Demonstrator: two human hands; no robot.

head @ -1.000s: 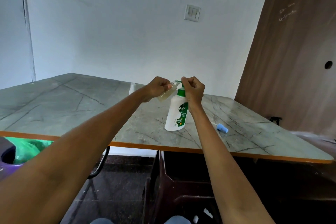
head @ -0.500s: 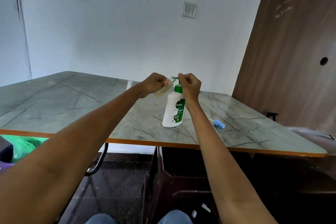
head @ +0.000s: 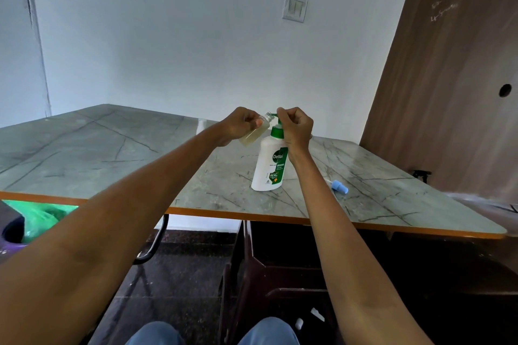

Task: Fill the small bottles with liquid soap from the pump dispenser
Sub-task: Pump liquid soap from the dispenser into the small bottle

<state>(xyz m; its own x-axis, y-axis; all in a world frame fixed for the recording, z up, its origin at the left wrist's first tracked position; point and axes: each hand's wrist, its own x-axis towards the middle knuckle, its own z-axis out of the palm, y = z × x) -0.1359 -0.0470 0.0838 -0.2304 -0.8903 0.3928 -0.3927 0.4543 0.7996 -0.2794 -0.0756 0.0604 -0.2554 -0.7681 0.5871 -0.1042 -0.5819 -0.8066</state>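
A white pump dispenser (head: 269, 166) with a green label and green pump stands upright on the marble-patterned table (head: 112, 154). My right hand (head: 295, 127) is curled over the green pump head, gripping it. My left hand (head: 241, 126) holds a small clear bottle (head: 256, 131), tilted, with its open neck at the pump's spout. Pale yellowish liquid fills the bottle's lower part. A second small white bottle (head: 201, 124) stands behind my left forearm, mostly hidden.
A blue spray cap (head: 339, 186) lies on the table right of the dispenser. The table's orange front edge (head: 252, 214) runs across below my arms. A dark chair (head: 280, 274) sits under the table; a green-lined bin (head: 30, 218) stands at the left. A brown door fills the right.
Both hands keep their hold at the pump and the small bottle. The view has shifted slightly; the hands and dispenser stay together in the same arrangement.
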